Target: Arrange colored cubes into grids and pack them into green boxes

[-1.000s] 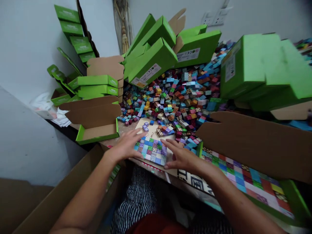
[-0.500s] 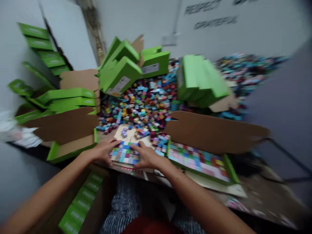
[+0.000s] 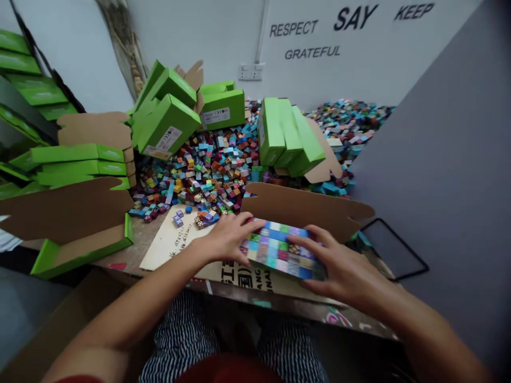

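Both hands grip a flat slab of small multicoloured cubes (image 3: 279, 250), packed in a tight grid of blue, teal, purple and patterned squares. My left hand (image 3: 227, 239) holds its left end, and my right hand (image 3: 339, 260) holds its right end and near edge. The slab is tilted and seems to be off the table. Behind it stands the brown cardboard lid (image 3: 303, 210) of a green box, and the box's tray is hidden by the slab and my right hand. A printed paper sheet (image 3: 167, 239) lies to the left, with a few loose cubes (image 3: 178, 220) on it.
A large heap of loose coloured cubes (image 3: 207, 175) covers the back of the wooden table (image 3: 123, 258). Green cardboard boxes (image 3: 167, 119) stand around it, and an open green box (image 3: 80, 250) sits at left. A grey panel (image 3: 439, 159) rises at right.
The cube slab has left the paper sheet and is now in both hands, further right and tilted. My head has turned, bringing the wall lettering and the grey panel into view.
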Available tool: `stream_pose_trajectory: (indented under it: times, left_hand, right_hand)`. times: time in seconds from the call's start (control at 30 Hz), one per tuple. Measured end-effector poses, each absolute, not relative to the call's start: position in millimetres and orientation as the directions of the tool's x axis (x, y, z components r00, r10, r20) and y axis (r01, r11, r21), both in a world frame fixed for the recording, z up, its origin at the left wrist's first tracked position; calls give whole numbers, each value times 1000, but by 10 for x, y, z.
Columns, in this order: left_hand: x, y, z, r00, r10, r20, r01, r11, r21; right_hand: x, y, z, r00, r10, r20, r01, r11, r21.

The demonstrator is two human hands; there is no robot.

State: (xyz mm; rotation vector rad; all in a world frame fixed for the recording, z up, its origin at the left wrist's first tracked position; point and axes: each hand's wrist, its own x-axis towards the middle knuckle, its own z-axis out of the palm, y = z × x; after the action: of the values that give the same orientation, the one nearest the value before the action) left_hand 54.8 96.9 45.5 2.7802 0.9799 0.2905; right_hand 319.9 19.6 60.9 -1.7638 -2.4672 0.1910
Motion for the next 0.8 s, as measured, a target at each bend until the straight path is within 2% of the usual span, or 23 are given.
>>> stream_pose_trajectory:
  times: [0.13, 0.33, 0.43, 0.57, 0.67, 0.73, 0.8]
  left_hand:
    - [968, 1137, 276, 797, 600, 72, 566, -783, 257]
    - [884, 1128, 76, 772, 634, -33, 614, -732, 296]
    - [807, 1026, -14, 772, 633, -63, 619, -724, 304]
    - [793, 922, -112, 764, 643, -49, 620, -710, 333]
    - [806, 912, -129, 780, 626, -28, 602, -737, 306]
    - [808, 926, -120, 792, 610, -17, 587, -755, 292]
    - [803, 947, -115, 789, 614, -8, 591, -756, 283]
  right_hand:
    - [3645, 273, 404, -274, 962, -13, 951, 269, -155]
    - [3673, 450, 37, -353, 930, -105, 898, 305, -318]
    - [3644, 451, -87, -354, 931, -90, 903, 315, -293]
    - [3572, 290, -209, -339, 938, 68, 926, 345, -151]
    - [3492, 121, -337, -257, 940, 224, 961, 273, -42]
    - [3451, 36, -436, -184, 922, 341, 976, 213, -52]
    - [3429, -3, -519, -114, 901, 418, 978, 176, -114]
